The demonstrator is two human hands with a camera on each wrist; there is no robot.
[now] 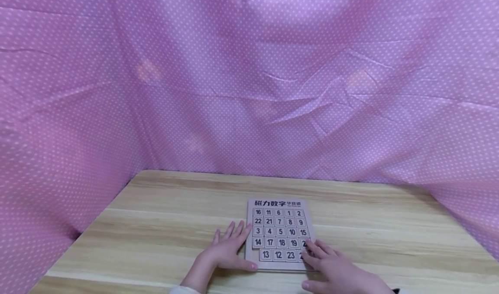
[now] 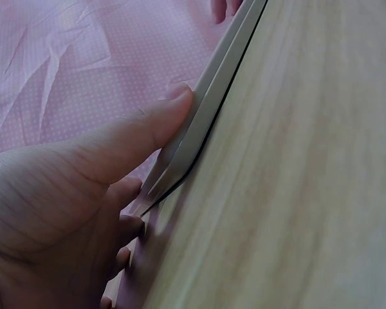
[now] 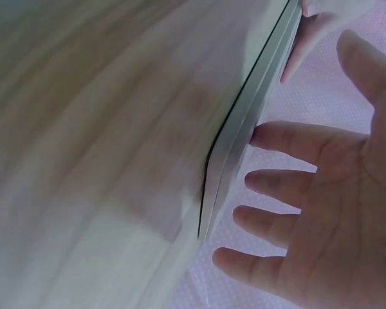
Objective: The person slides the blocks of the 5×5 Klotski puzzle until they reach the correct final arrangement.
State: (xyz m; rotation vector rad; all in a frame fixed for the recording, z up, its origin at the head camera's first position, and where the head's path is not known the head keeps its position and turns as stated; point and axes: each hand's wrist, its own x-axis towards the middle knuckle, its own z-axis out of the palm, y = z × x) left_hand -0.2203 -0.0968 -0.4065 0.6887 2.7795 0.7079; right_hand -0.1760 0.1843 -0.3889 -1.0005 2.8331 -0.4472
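Note:
A sliding number puzzle (image 1: 280, 266) lies flat on the table, its numbered tiles (image 1: 279, 231) set in rows under a line of dark printed characters. The bottom row shows a gap at its left end, beside tile 13 (image 1: 266, 254). My left hand (image 1: 226, 251) steadies the board's left side, fingers spread; its thumb (image 2: 170, 119) rests against the near edge. Over the lower right corner reaches my right hand (image 1: 337, 270), with fairly straight fingers. Its fingertips partly cover the right-end tiles of the two lowest rows. In the right wrist view the index finger (image 3: 289, 140) touches the board.
The wood-grain table (image 1: 156, 224) extends on both sides of the board and behind it. Pink dotted cloth (image 1: 249, 90) hangs behind and at both sides. A small dark object (image 1: 396, 291) shows at the bottom edge near the right wrist.

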